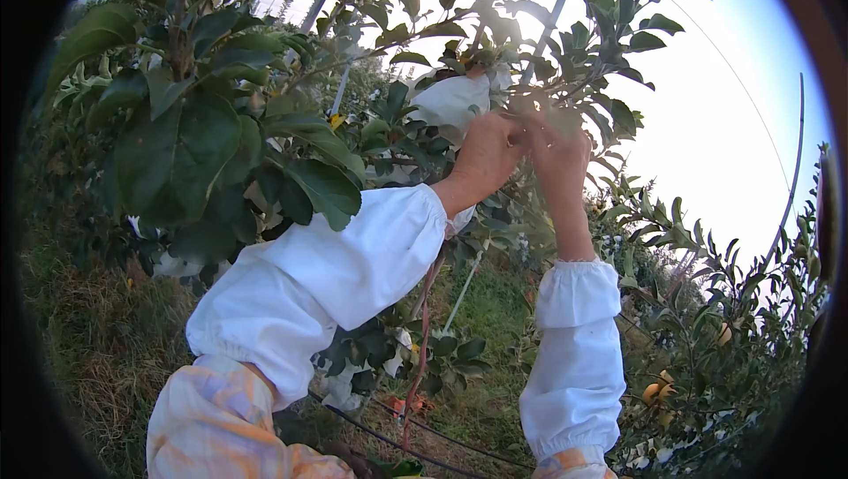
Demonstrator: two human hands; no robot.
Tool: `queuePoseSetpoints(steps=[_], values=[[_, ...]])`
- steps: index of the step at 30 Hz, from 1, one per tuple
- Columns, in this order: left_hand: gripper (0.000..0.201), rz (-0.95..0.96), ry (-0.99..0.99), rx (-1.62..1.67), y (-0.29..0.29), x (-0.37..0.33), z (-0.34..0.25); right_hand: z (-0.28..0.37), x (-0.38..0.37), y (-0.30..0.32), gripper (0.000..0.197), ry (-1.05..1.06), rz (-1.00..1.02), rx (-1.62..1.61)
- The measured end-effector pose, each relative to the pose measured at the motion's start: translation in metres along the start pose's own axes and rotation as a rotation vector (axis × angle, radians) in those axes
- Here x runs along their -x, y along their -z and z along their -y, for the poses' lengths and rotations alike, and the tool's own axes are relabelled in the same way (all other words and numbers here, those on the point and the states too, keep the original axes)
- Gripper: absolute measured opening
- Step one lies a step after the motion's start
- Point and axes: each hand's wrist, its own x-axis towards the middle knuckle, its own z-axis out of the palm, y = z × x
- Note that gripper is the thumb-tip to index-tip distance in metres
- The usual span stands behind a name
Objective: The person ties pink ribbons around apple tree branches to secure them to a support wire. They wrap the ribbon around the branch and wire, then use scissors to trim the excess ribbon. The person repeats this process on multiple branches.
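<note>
Both my arms reach up into a leafy fruit tree, in white sleeve covers over a checked shirt. My left hand (488, 154) is closed, its fingertips drawn in toward the right hand. Just above it, among the leaves, hangs a white fruit bag (452, 101); whether the hand touches the bag I cannot tell. Against the bright sky my right hand (558, 148) is raised beside the left, its fingers bent and closed. The two sets of fingertips meet below a leafy branch (590, 82). Glare and the hands themselves hide what they pinch.
Large leaves (181, 148) crowd the near left. A thin reddish stem (420, 346) runs down below the hands, and a dark hose (371, 430) crosses low over the grass (495, 311). Yellow-orange fruit (654, 392) hangs at the lower right. A pole (789, 188) leans at the far right.
</note>
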Motion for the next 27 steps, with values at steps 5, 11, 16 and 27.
queuePoseSetpoints(steps=[5,11,16,27], values=[[0.014,-0.095,-0.009,0.018,0.004,0.005,0.001,0.007,-0.006,0.003,0.014,0.131,0.050,0.354],[0.012,-0.161,0.178,0.130,0.019,0.005,0.003,-0.013,-0.010,-0.002,0.017,0.065,0.186,0.216],[0.009,-0.149,-0.025,-0.127,0.021,0.005,-0.006,-0.010,-0.009,-0.003,0.016,0.011,0.175,0.292],[0.010,-0.135,-0.034,-0.176,0.021,-0.003,-0.004,-0.014,-0.007,-0.006,0.017,0.036,0.199,0.171]])
